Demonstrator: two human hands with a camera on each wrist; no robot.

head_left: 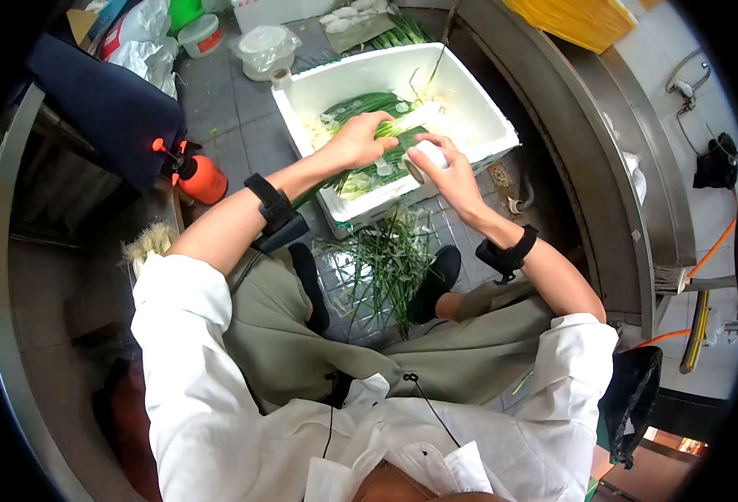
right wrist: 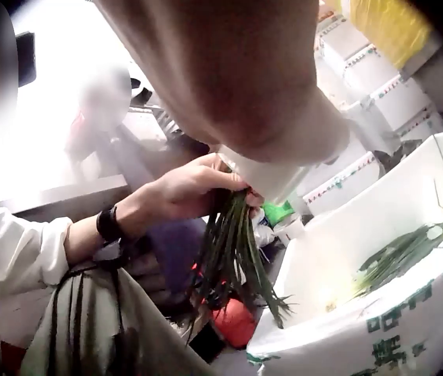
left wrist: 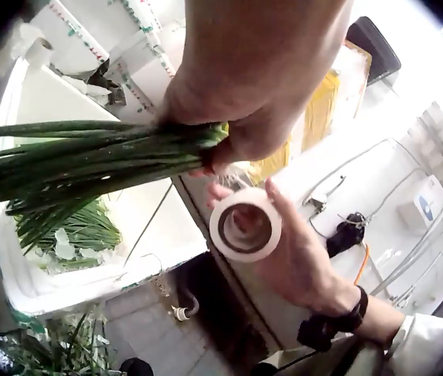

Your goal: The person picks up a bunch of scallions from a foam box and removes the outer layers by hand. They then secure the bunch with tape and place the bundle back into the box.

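Observation:
My left hand grips a bunch of scallions near its pale ends, above a white foam box. The long green leaves hang back past the wrist, as the right wrist view also shows. Close beside it, my right hand holds a roll of white tape with fingers and thumb around it. The roll's open core faces the left wrist camera. More scallions lie on the floor of the box, with bits of ice or clear plastic on them. My right wrist hides the roll's far side in the right wrist view.
Loose green scraps lie on the tiles between the feet, in front of the box. An orange-red spray bottle stands at the left. A bag-covered white tub is behind. A steel counter runs along the right.

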